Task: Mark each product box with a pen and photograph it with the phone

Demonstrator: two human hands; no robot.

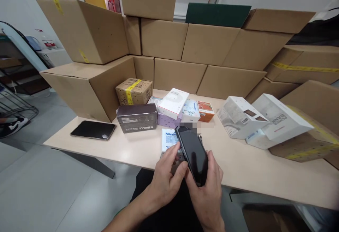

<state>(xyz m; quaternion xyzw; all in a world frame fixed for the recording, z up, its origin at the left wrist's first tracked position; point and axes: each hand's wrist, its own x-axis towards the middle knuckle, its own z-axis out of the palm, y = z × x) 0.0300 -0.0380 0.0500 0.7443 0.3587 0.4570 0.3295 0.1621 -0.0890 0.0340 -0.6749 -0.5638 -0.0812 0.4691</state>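
A black smartphone [193, 150] with a dark screen is tilted over the table's front edge, between my two hands. My right hand [208, 186] is closed around its lower end and right side. Along its left edge my left hand [168, 177] pinches, with thumb and fingers curled at the side. Something dark and shiny shows between the left thumb and fingers, too hidden to name. Just behind the left hand, a white and blue tissue pack [168, 138] marked "Manhu" lies on the table, partly covered by hand and phone.
Another phone [93, 130] lies face up at the left. Behind are a dark brown box [137, 117], a white box [173, 103], an orange box [206, 111] and a taped carton [134, 91]. White boxes [241, 117] stand at the right. Stacked cardboard boxes [180, 75] wall the table's [233, 165] back.
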